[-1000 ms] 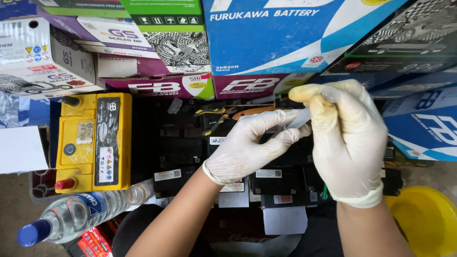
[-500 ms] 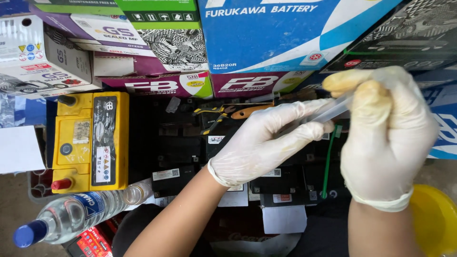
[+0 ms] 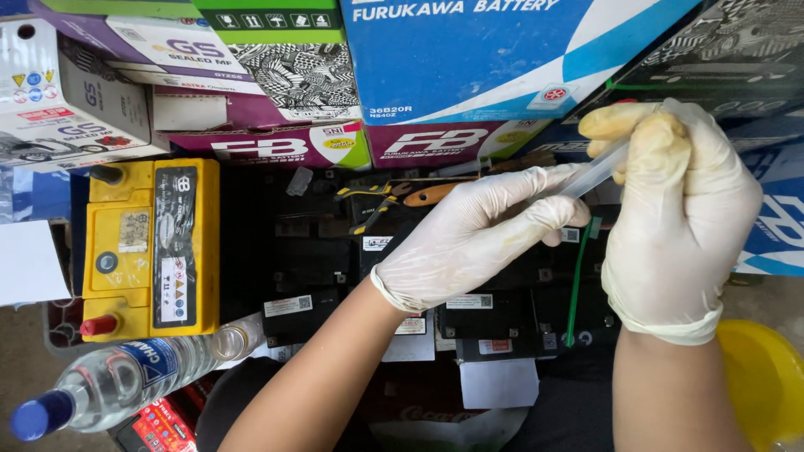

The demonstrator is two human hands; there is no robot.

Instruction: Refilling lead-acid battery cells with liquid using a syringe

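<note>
Both of my hands wear pale latex gloves. My left hand (image 3: 469,243) pinches the lower end of a thin clear plastic tube (image 3: 596,170) between thumb and fingers. My right hand (image 3: 678,218) grips the tube's upper end, fingers curled over it. Both hands hover above a group of small black batteries (image 3: 494,276). A thin green strip (image 3: 576,280) lies over the batteries just under my hands.
A yellow battery (image 3: 151,247) with a red terminal cap sits at the left. A clear water bottle (image 3: 126,377) with a blue cap lies in front of it. Stacked cardboard battery boxes (image 3: 469,67) fill the back. Pliers (image 3: 394,197) rest behind the black batteries. A yellow bowl (image 3: 766,377) is at lower right.
My right hand moved right and up, drawing the clear tube out longer from my left hand's pinch. The green strip came into view. The left hand shifted slightly right.
</note>
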